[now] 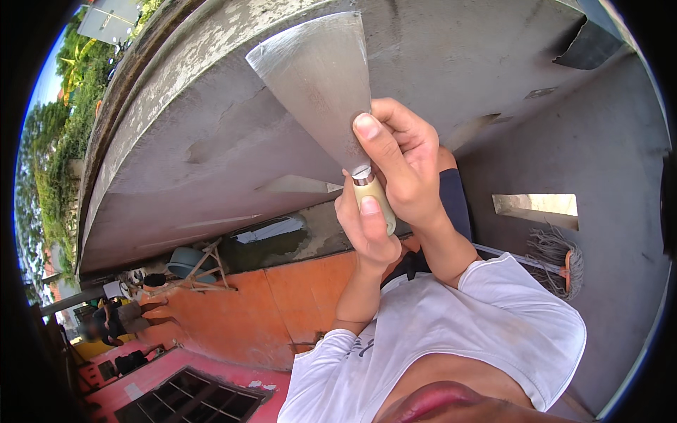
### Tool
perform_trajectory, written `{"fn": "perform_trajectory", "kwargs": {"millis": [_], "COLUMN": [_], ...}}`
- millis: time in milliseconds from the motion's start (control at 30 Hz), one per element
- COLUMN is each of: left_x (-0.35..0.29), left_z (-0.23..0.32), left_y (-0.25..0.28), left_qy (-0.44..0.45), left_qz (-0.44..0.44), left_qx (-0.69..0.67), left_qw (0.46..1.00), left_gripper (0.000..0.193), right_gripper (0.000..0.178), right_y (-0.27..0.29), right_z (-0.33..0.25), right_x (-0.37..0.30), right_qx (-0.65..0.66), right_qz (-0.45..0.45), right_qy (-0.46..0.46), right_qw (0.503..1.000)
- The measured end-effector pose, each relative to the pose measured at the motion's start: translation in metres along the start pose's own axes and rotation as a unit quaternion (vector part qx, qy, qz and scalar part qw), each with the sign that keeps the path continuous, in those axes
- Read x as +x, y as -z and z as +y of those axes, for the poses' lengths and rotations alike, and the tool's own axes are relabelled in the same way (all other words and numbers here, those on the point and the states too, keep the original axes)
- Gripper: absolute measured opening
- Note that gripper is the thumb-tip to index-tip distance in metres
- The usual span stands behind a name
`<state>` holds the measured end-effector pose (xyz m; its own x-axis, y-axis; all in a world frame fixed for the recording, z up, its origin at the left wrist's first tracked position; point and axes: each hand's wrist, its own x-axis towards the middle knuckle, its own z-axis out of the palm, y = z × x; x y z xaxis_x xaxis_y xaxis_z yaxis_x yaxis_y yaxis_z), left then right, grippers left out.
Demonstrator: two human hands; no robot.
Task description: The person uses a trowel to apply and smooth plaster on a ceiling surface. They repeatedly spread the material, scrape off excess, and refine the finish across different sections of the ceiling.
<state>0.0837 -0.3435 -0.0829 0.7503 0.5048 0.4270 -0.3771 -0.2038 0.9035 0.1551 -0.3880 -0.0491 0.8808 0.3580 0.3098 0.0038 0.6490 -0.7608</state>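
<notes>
A putty knife (321,77) with a wide metal blade and a cream handle is held up close in front of me. My left hand (367,229) is closed around the handle, its thumb lying along it. Higher up, my right hand (409,158) pinches the lower blade near the metal collar, thumb on the face I see and fingers behind. The blade's broad edge points up and away from me. Behind the knife spreads a grey plastered wall (211,155) with patchy, worn spots.
On the right, a string mop (557,257) leans by the grey wall below a slot opening (536,206). Dark water (264,236) lies beside the orange floor (296,296). A teal basin (187,264) and a wooden stand (211,271) are at left, with another person (123,317) farther off.
</notes>
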Motion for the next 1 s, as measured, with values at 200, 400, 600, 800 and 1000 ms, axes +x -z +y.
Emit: {"fn": "perform_trajectory", "kwargs": {"millis": [200, 400, 600, 800, 1000], "left_x": [-0.004, 0.004, 0.0, 0.01, -0.005], "left_z": [-0.001, 0.008, 0.012, 0.015, 0.004], "left_y": [-0.01, -0.01, -0.012, -0.01, -0.015], "left_qy": [-0.007, -0.008, 0.017, -0.026, -0.017], "left_qz": [0.02, 0.007, 0.003, 0.012, 0.023], "left_qx": [-0.009, -0.011, 0.005, -0.006, -0.013], "left_qw": [1.0, 1.0, 1.0, 1.0, 0.999], "left_gripper": [0.052, 0.052, 0.057, 0.054, 0.054], "right_gripper": [0.021, 0.022, 0.021, 0.02, 0.021], "right_y": [0.004, 0.001, -0.004, -0.009, 0.0], "right_z": [0.002, -0.009, -0.015, -0.019, -0.015], "right_x": [-0.007, 0.003, 0.0, 0.006, -0.006], "right_qx": [-0.016, -0.011, 0.008, 0.024, 0.005], "right_qz": [0.012, -0.012, 0.009, 0.001, 0.009], "right_qy": [-0.001, 0.002, -0.009, -0.006, -0.021], "right_qw": [1.0, 1.0, 1.0, 1.0, 1.0]}}
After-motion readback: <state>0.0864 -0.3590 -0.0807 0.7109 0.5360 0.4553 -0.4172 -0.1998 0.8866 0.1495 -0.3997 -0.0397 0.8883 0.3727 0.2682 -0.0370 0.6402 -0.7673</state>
